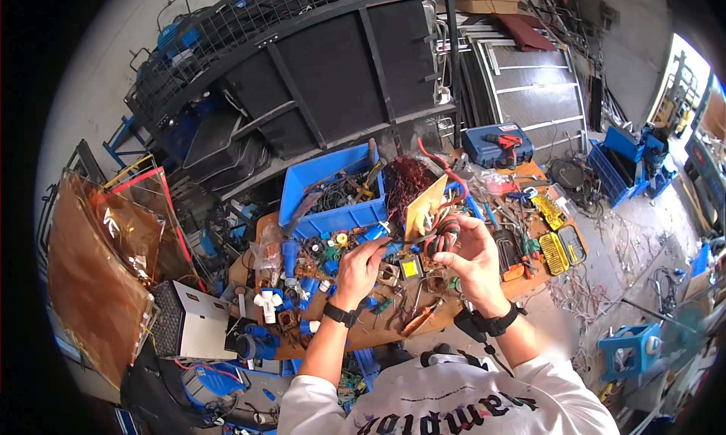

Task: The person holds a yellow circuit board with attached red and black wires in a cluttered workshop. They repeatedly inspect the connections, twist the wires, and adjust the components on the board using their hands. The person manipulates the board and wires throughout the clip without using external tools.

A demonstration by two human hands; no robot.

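My right hand (475,262) is closed round a bundle of coiled red and black wire (442,240), held above the workbench (363,330). The fingers of my left hand (361,270) are pinched together at a dark strand that runs across from the bundle. Behind the bundle stands a yellowish board (424,206), and a thick red cable (436,159) curves over beside it. Below, between my hands, a small part with a yellow square (410,268) lies on the wood among metal scraps.
A blue crate (333,222) full of tools and cables stands behind my hands. Rightward lie hand tools, a yellow bit case (556,255) and a blue toolbox (495,146) with a red drill on it. Blue and white pipe fittings (268,305) crowd the left side.
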